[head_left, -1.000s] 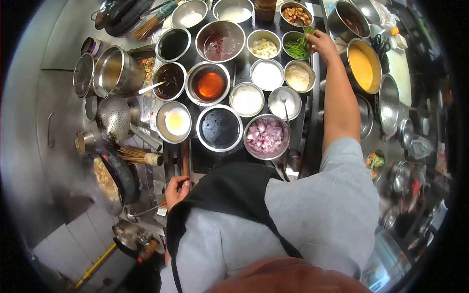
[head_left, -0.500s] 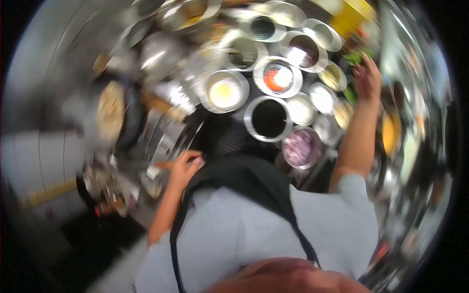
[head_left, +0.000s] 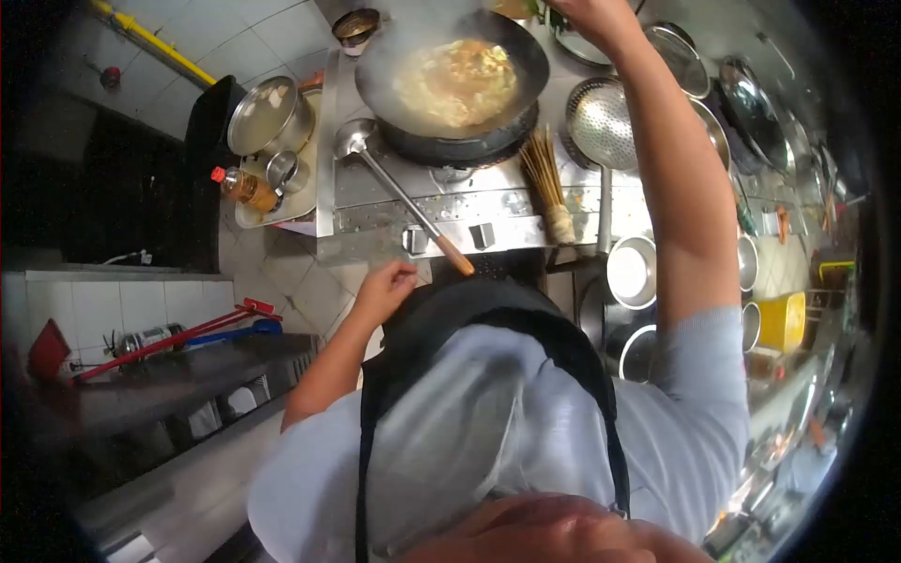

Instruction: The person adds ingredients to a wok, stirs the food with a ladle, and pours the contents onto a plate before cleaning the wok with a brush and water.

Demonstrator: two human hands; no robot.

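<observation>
At the top edge my right hand [head_left: 587, 17] reaches out beside the wok, its fingers partly cut off by the frame. A bit of green leaves [head_left: 532, 7] shows at its fingertips. The black wok [head_left: 394, 108] sits on a burner and steams, with a pale, yellowish egg-like food and some liquid [head_left: 460, 84] in it. My left hand [head_left: 385, 289] is held low by the apron with its fingers curled in and nothing visible in them. Nearest to it is a long-handled ladle [head_left: 399, 192], lying across the stove edge, its wooden handle end pointing towards me.
A bamboo brush [head_left: 546, 188] and a perforated skimmer [head_left: 603, 122] lie right of the wok. To the left a pot of liquid [head_left: 272, 117] and a red-capped bottle [head_left: 246, 190] stand on a tray. Metal pots [head_left: 632, 272] and a yellow container [head_left: 782, 321] are at the right.
My view has turned left from the bowls of ingredients to the stove. My right hand has moved from the greens there to beside the wok. My left hand stays low by the apron.
</observation>
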